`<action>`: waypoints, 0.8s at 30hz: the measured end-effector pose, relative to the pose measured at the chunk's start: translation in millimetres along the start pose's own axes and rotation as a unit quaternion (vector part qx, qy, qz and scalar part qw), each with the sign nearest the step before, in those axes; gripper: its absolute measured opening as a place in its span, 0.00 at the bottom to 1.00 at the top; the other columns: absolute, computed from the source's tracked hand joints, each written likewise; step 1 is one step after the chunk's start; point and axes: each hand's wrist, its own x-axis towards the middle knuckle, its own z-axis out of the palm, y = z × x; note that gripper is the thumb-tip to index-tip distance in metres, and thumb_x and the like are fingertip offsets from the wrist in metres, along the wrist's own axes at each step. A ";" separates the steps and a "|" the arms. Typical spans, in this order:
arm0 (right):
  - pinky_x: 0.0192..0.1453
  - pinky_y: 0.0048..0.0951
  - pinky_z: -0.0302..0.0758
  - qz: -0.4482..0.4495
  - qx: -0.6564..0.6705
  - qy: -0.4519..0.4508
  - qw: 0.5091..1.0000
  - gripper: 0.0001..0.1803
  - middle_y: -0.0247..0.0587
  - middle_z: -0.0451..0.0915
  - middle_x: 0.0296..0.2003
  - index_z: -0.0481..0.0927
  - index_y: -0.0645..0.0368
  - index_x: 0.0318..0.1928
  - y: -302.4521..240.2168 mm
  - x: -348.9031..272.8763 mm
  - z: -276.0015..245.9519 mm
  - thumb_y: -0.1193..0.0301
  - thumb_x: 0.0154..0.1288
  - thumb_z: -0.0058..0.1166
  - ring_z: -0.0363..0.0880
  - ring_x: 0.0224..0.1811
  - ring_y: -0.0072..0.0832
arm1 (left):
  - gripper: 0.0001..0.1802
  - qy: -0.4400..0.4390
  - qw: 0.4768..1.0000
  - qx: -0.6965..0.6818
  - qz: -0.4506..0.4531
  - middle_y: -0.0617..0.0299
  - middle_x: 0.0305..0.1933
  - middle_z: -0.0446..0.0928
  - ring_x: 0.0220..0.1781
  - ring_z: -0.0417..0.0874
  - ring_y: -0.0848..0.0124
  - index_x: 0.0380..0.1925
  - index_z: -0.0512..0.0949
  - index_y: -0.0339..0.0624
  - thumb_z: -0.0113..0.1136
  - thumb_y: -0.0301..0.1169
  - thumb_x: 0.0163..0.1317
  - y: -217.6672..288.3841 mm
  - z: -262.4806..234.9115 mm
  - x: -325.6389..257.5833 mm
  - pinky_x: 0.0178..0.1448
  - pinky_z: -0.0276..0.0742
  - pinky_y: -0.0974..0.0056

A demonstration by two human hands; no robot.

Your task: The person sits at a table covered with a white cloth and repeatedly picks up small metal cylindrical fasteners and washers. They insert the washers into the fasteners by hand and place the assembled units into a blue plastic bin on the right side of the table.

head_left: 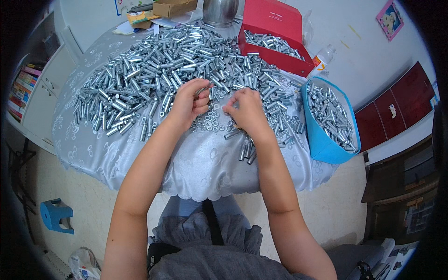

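Observation:
A wide heap of silver metal anchor sleeves (163, 60) covers the far and left part of the table. My left hand (190, 103) is over the heap's near edge, its fingers curled in; what they hold, if anything, is too small to make out. To its right, my right hand (246, 109) has thumb and fingers drawn together, and anything in them is hidden. The two hands are apart. Small loose nuts (207, 122) lie on the cloth between and below them. Several sleeves (247, 151) lie just below my right hand.
A blue fabric bin (322, 147) full of metal parts stands at the right edge. Behind it are a red open box (275, 58) with more parts and a plastic bottle (324, 56). A metal pot (219, 11) and cardboard box (173, 8) sit at the back. A blue stool (57, 215) stands on the floor.

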 end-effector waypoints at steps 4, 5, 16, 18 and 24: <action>0.34 0.27 0.71 0.105 0.340 -0.067 0.932 0.09 0.39 0.77 0.27 0.77 0.62 0.29 -0.6 12.5 0.8 0.71 0.48 0.60 0.76 0.31 0.28 | 0.08 -0.037 0.997 -0.043 -0.054 0.74 0.15 0.56 0.11 0.50 0.83 0.27 0.68 0.42 0.47 0.35 0.57 -1.7 -6.7 1.0 0.14 0.45 0.76; 0.31 0.24 0.70 0.129 0.406 -0.078 0.902 0.09 0.38 0.77 0.25 0.76 0.63 0.30 -5.0 14.0 -2.3 0.72 0.50 0.59 0.76 0.28 0.25 | 0.08 -0.034 0.997 -0.031 -0.062 0.73 0.15 0.57 0.11 0.50 0.83 0.27 0.68 0.42 0.47 0.34 0.57 -1.5 -6.8 1.2 0.14 0.45 0.76; 0.31 0.15 0.71 0.224 0.623 -0.125 0.739 0.09 0.34 0.77 0.27 0.74 0.63 0.36 -18.9 15.2 -12.7 0.73 0.56 0.55 0.74 0.26 0.18 | 0.04 -0.024 0.997 0.049 -0.051 0.71 0.15 0.61 0.11 0.51 0.84 0.28 0.68 0.45 0.50 0.32 0.55 -4.2 1.3 -1.4 0.14 0.43 0.75; 0.31 0.16 0.71 0.229 0.649 -0.120 0.715 0.09 0.35 0.77 0.28 0.74 0.63 0.37 -18.7 15.6 -14.8 0.72 0.57 0.55 0.74 0.26 0.18 | 0.04 -0.020 0.996 0.065 -0.055 0.71 0.15 0.60 0.11 0.51 0.84 0.29 0.68 0.44 0.48 0.31 0.55 -3.3 3.3 -2.7 0.14 0.43 0.76; 0.32 0.16 0.72 0.216 0.633 -0.118 0.734 0.09 0.34 0.77 0.27 0.75 0.63 0.37 -17.0 15.2 -12.4 0.72 0.57 0.55 0.74 0.27 0.17 | 0.04 -0.036 0.994 0.085 -0.058 0.71 0.15 0.60 0.11 0.51 0.83 0.26 0.67 0.44 0.48 0.30 0.55 -4.3 3.4 -3.6 0.14 0.44 0.75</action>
